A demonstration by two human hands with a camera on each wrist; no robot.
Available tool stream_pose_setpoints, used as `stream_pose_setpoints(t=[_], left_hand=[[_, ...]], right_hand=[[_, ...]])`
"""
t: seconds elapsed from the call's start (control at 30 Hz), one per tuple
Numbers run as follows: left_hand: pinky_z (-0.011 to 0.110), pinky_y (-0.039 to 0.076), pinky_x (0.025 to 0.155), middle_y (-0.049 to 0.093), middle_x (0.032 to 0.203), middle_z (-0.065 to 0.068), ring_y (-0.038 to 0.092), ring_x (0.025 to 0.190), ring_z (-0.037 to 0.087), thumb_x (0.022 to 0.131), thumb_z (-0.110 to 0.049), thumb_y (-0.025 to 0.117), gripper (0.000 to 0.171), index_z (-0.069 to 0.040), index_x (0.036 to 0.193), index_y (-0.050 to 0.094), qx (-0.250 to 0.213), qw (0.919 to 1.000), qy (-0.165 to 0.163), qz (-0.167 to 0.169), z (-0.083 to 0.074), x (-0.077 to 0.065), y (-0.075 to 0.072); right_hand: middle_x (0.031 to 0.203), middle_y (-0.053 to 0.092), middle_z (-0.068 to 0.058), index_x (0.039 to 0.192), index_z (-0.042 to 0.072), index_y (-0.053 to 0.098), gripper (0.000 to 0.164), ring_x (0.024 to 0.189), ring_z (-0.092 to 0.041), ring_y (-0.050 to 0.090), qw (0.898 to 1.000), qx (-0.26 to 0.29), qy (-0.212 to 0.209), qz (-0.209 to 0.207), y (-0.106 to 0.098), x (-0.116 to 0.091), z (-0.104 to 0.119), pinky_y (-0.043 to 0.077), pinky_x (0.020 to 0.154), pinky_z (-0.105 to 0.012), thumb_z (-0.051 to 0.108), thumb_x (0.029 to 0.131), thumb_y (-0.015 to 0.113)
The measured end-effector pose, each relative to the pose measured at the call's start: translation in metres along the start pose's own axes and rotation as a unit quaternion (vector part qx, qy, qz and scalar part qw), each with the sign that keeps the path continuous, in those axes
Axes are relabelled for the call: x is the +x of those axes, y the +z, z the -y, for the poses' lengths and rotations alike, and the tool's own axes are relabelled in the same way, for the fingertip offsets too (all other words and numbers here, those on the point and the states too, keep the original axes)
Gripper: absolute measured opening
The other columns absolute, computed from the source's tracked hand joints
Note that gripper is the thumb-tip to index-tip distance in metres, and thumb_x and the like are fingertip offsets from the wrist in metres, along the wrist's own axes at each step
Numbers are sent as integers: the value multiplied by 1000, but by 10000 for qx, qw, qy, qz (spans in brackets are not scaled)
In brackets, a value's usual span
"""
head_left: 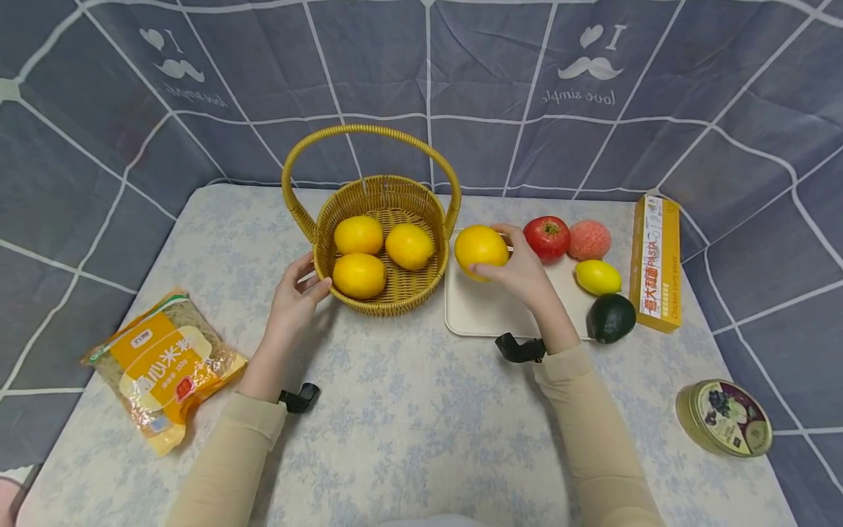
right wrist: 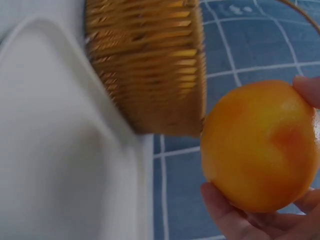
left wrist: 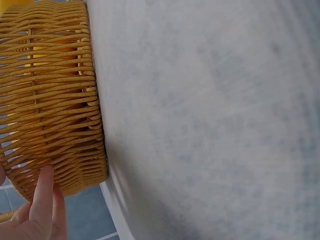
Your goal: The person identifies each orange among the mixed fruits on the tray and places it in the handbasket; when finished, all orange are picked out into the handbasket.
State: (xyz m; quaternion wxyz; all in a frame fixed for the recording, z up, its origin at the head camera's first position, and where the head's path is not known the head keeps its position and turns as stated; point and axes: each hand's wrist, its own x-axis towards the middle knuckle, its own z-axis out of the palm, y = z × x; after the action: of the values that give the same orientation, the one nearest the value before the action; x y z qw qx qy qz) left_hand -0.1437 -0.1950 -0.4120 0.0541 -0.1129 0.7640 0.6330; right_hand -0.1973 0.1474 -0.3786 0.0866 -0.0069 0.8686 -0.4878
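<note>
My right hand (head_left: pixel 516 267) holds a round yellow-orange fruit, seemingly an orange (head_left: pixel 481 251), just right of the wicker basket (head_left: pixel 382 304) and above the white tray (head_left: pixel 487 315). In the right wrist view, fingers and thumb curve round the orange (right wrist: pixel 260 145), which looks slightly apart from the tray. The basket, with its tall arched handle, has three yellow fruits (head_left: pixel 358 276) inside. My left hand (head_left: pixel 296 296) touches the basket's left side, its thumb near the rim. Fairly straight fingers (left wrist: pixel 42 200) rest against the weave (left wrist: pixel 50 110) in the left wrist view.
A red apple or pomegranate (head_left: pixel 547 238), a pink round fruit (head_left: pixel 589 240), a lemon (head_left: pixel 598 277) and a dark green avocado (head_left: pixel 611 318) lie at the tray's right. Beyond are a pasta box (head_left: pixel 658 263) and a round tin (head_left: pixel 724 419). A food packet (head_left: pixel 165 366) lies left.
</note>
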Motion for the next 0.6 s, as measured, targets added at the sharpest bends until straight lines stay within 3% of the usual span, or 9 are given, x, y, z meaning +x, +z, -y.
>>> stream_pose_setpoints(t=[0.23,0.6], left_hand=[[39,43,103,24,151,7,35,134,24,95,-16,54,66,-21,151,17,25,10000,20,32,-1,0,0],[41,42,104,25,151,9,35,134,25,95,-13,53,67,-19,151,17,-55,10000,-38,22,0,1,1]], right_hand=[[138,40,-8,141,18,34,82,114,-29,44,9971,267,-486,523,6,-10,21,47,89,-43,32,73,78],[137,42,-1,139,19,37,81,117,-25,45,9856,386,-1260,1062,38,1,41,46,93,-42,30,71,80]])
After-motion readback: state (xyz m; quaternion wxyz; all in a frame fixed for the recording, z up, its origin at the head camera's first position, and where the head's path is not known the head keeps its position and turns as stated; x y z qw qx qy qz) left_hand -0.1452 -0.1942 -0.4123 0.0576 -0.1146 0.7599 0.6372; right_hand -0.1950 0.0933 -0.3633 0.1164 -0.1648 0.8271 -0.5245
